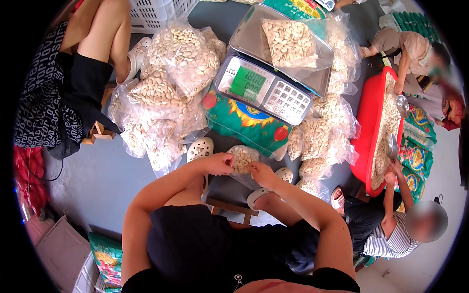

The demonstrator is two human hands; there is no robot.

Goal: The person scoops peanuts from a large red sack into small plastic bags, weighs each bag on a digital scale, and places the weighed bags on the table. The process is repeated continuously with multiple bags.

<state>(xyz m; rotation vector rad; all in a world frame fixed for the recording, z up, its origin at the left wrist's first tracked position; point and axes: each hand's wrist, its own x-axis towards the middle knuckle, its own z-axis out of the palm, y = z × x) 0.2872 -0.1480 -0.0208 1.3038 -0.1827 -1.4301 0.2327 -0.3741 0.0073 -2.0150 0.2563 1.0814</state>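
Between my knees hangs a clear plastic bag of pale seeds (243, 157) that look like pumpkin seeds. At its left edge my left hand (221, 164) pinches the plastic, fingers closed. My right hand (262, 174) grips the right side of the same bag, also closed. Just beyond, a digital scale (264, 90) rests on a green printed sack (249, 124). Another filled bag of seeds (289, 43) lies on the scale's metal tray (249, 36).
Filled bags (168, 93) are heaped left of the scale, with more bags (317, 132) stacked on its right. Further right stands a red tub (364, 132) of loose seeds with metal scoops (392, 145), where two people work. Another person sits at upper left, near a white crate (159, 14).
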